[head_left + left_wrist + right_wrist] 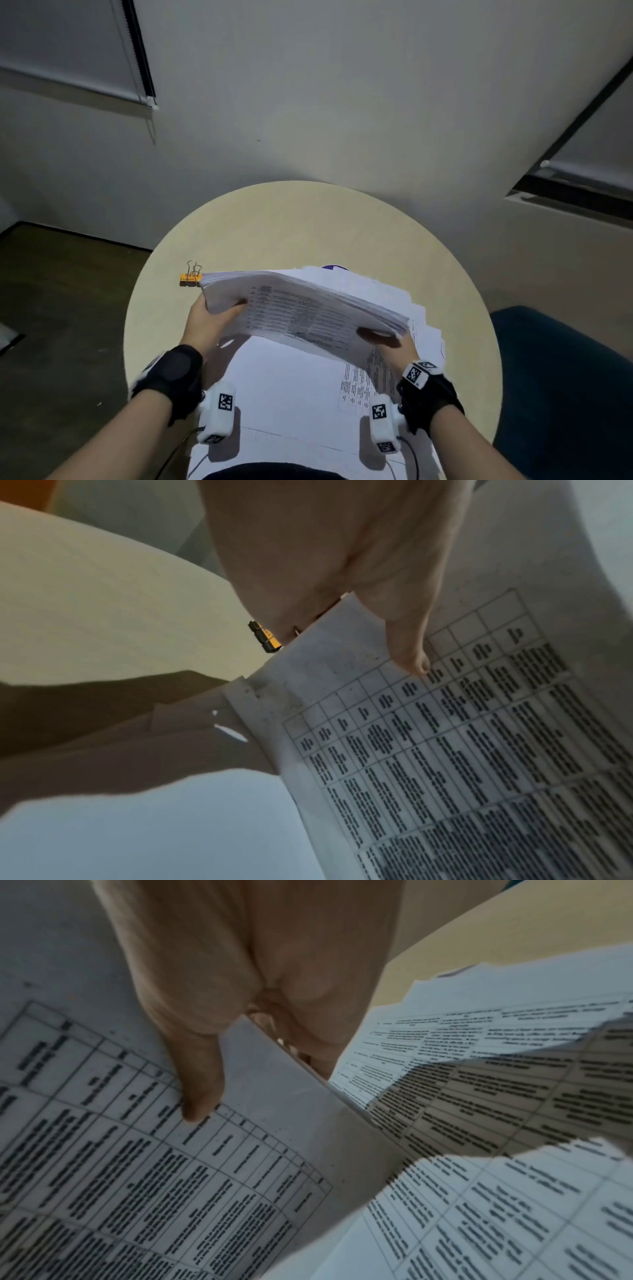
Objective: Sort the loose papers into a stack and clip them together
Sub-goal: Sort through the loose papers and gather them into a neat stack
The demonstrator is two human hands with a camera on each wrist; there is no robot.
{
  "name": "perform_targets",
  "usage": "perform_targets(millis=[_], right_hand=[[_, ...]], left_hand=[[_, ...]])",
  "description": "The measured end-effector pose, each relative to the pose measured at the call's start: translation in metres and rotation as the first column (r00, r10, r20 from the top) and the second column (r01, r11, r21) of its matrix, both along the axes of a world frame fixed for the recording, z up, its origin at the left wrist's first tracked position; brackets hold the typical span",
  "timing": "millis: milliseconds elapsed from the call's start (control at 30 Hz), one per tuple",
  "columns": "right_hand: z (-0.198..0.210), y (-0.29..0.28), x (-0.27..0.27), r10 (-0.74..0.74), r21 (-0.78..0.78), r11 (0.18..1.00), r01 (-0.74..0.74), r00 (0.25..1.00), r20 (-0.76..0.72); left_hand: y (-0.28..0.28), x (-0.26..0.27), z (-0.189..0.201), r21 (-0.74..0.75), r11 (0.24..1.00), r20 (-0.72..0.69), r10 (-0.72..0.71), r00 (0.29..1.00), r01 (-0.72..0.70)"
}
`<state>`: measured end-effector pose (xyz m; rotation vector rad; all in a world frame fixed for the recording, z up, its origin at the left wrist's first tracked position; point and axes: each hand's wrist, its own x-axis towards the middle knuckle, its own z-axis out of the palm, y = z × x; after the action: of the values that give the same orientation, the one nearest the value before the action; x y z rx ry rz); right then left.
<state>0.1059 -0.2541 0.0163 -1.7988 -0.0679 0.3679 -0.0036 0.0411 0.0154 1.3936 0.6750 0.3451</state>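
Observation:
Both hands hold a thick stack of printed papers (pixel 301 308) tilted above the round table. My left hand (pixel 209 318) grips its left end, thumb on the top sheet (pixel 407 647). At the right end my right hand (pixel 387 337) grips the stack (pixel 274 1110), thumb on the printed side. More loose papers (pixel 294 387) lie spread on the table underneath, some fanned out to the right (pixel 496 1069). An orange binder clip (pixel 190 277) sits on the table just beyond the stack's left corner; the left wrist view shows the clip (pixel 265 638) behind my hand.
The round beige table (pixel 274 222) stands against a pale wall. A dark blue chair (pixel 565 377) is at the right. Something purple (pixel 334 267) peeks out beyond the papers. Dark floor lies to the left.

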Motion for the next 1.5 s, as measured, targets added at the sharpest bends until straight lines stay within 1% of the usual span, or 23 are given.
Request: perform_targets(millis=[100,167,233,300,400,467,500,600,667,733,833,900,933,967,1000,1100,1167,1200,1233,1300,1367,1433,1500], right_hand=[[0.006,0.005,-0.001,-0.026,0.042,0.999,0.028,0.998,-0.054],[0.009,0.009,0.002,-0.053,0.063,0.996,0.057,0.997,-0.057],[0.009,0.013,0.005,-0.063,0.050,0.997,0.066,0.997,-0.044],[0.008,0.014,0.002,-0.059,0.028,0.998,0.061,0.995,-0.077],[0.009,0.018,-0.012,-0.041,0.122,0.991,0.059,0.988,-0.148],[0.009,0.020,-0.016,-0.026,0.191,0.979,0.064,0.981,-0.194],[0.009,0.021,-0.015,-0.060,0.191,0.977,0.097,0.980,-0.190],[0.008,0.020,-0.004,-0.156,0.020,0.987,0.157,0.986,-0.057],[0.012,0.016,-0.001,-0.201,0.021,0.979,0.201,0.979,-0.025],[0.013,0.010,0.002,-0.234,0.031,0.971,0.235,0.971,-0.039],[0.011,0.005,0.005,-0.264,0.059,0.958,0.282,0.942,-0.209],[0.010,0.010,0.003,-0.207,0.089,0.965,0.247,0.924,-0.322],[0.010,0.014,0.001,-0.189,0.130,0.960,0.247,0.919,-0.346],[0.010,0.020,0.000,-0.189,0.199,0.940,0.276,0.911,-0.367],[0.009,0.025,0.000,-0.204,0.290,0.897,0.334,0.894,-0.398],[0.018,0.041,-0.002,-0.193,0.558,0.667,0.495,0.837,-0.512],[0.025,0.050,0.000,-0.191,0.612,0.571,0.547,0.814,-0.549],[0.028,0.053,0.003,-0.206,0.623,0.565,0.540,0.824,-0.528],[0.030,0.056,0.006,-0.221,0.627,0.586,0.513,0.846,-0.486],[0.031,0.060,0.012,-0.214,0.580,0.692,0.430,0.890,-0.404],[0.031,0.066,0.010,-0.116,0.549,0.777,0.309,0.927,-0.357],[0.032,0.075,0.006,-0.054,0.491,0.846,0.210,0.948,-0.313],[0.032,0.079,0.007,-0.082,0.312,0.937,0.155,0.969,-0.234]], left_hand=[[0.003,0.002,-0.004,-0.011,1.000,-0.017,0.000,1.000,0.000],[0.002,0.004,0.000,-0.011,1.000,-0.020,0.011,1.000,-0.011],[0.001,0.003,0.004,-0.012,1.000,-0.011,0.025,1.000,-0.025],[0.002,0.001,0.000,-0.007,1.000,-0.027,0.005,1.000,-0.006],[0.005,-0.005,-0.012,0.048,0.996,-0.103,-0.068,0.992,0.074],[0.006,-0.006,-0.013,0.022,0.996,-0.112,-0.082,0.990,0.085],[0.007,-0.005,-0.010,-0.009,0.996,-0.108,-0.085,0.991,0.084],[0.011,0.004,0.000,-0.051,0.989,-0.088,-0.145,0.986,0.141],[0.015,0.012,0.007,-0.027,0.988,-0.100,-0.152,0.983,0.150],[0.018,0.020,0.011,0.007,0.995,-0.102,-0.099,0.990,0.100],[0.011,0.031,0.019,0.058,0.998,-0.092,-0.010,0.996,0.015],[0.003,0.035,0.023,0.009,1.000,-0.049,0.009,0.999,-0.008],[-0.001,0.035,0.026,-0.024,1.000,-0.026,0.013,1.000,-0.013],[-0.003,0.036,0.027,-0.065,0.998,-0.001,0.013,1.000,-0.013],[-0.006,0.036,0.029,-0.110,0.994,0.024,0.013,1.000,-0.010],[-0.010,0.034,0.039,-0.264,0.965,0.097,0.017,0.995,0.009],[-0.009,0.033,0.042,-0.362,0.932,0.117,0.041,0.992,0.004],[-0.008,0.032,0.042,-0.396,0.918,0.118,0.051,0.992,0.000],[-0.006,0.031,0.040,-0.426,0.905,0.120,0.058,0.991,-0.001],[-0.004,0.031,0.036,-0.471,0.882,0.104,0.061,0.993,-0.004],[-0.005,0.031,0.032,-0.503,0.864,0.081,0.038,0.996,0.008],[-0.010,0.032,0.028,-0.507,0.857,0.092,-0.053,0.994,0.093],[-0.012,0.029,0.023,-0.469,0.876,0.046,-0.101,0.994,0.111]])
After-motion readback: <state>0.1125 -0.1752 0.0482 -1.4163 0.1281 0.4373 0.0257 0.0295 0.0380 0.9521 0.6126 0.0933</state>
